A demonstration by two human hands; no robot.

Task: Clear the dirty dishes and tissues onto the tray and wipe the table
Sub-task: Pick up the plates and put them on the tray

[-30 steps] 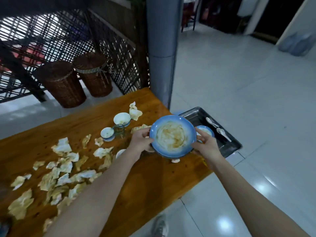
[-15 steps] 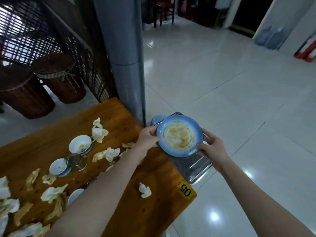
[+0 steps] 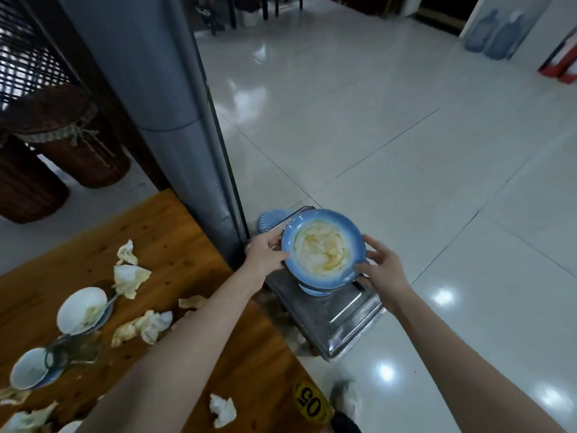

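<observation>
Your left hand [image 3: 265, 256] and right hand [image 3: 379, 267] gripping the blue plate [image 3: 321, 248] above the tray [image 3: 343, 317], pillar [image 3: 175, 120] close left, yellow tag [image 3: 309, 401] reading 05

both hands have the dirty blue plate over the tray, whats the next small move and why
Probably lower the blue plate straight down and let go: the left hand and right hand grip its rim, and it hangs just above the small blue bowl on the tray, so it looks ready to stack.
</observation>
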